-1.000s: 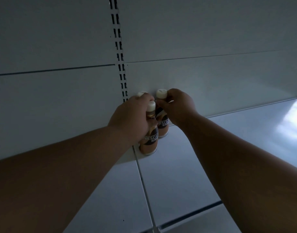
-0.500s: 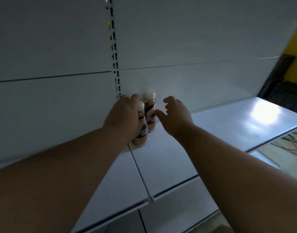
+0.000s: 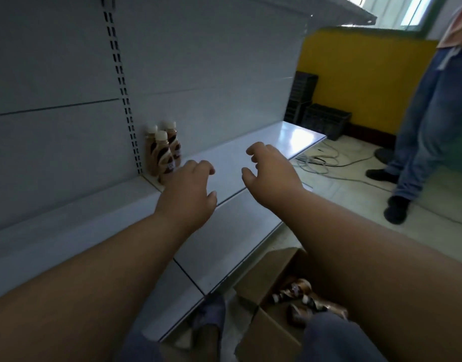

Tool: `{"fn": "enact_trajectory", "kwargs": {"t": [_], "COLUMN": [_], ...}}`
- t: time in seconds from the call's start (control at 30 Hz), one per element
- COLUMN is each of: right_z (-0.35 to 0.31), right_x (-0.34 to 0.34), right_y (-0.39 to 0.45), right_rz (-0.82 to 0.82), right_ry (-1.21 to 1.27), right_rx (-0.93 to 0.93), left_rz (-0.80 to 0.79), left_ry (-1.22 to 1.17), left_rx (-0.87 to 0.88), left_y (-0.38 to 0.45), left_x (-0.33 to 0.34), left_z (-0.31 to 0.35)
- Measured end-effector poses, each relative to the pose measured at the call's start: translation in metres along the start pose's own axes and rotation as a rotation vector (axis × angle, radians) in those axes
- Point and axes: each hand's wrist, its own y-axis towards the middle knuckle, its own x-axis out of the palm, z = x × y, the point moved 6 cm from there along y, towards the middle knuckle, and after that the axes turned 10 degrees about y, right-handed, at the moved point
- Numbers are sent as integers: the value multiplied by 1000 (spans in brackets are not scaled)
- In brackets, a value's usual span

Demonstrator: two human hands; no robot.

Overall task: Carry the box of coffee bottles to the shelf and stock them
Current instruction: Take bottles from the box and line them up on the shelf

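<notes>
Three brown coffee bottles point(image 3: 164, 150) with white caps stand upright in a tight group at the back of the white shelf point(image 3: 232, 158), beside the slotted upright. My left hand point(image 3: 188, 197) hovers in front of them, empty, fingers curled and apart. Further right, my right hand point(image 3: 270, 175) hangs over the shelf, also empty with spread fingers. An open cardboard box point(image 3: 274, 291) sits on the floor below the shelf edge, under my right forearm, with several bottles lying inside.
Another person in blue jeans and dark shoes point(image 3: 420, 131) stands at the right. Cables point(image 3: 326, 163) trail across the tiled floor. Dark crates point(image 3: 321, 118) are stacked against a yellow wall. My foot point(image 3: 209, 317) is by the shelf base.
Both hands have let go of the bottles and pulled back from them toward the shelf's front. My view has swung down and right, revealing the box and floor.
</notes>
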Motion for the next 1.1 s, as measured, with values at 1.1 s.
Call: {"fn": "enact_trajectory", "kwargs": {"t": [1.1], "right_z": [521], "right_x": [206], "right_y": [-325], "right_rz": [-488], "right_ry": [279], "right_rx": [1647], "left_rz": [-1162], "left_ry": [-5], "left_rx": [-220], "left_y": [-134], "left_x": [606], "left_z": [159]}}
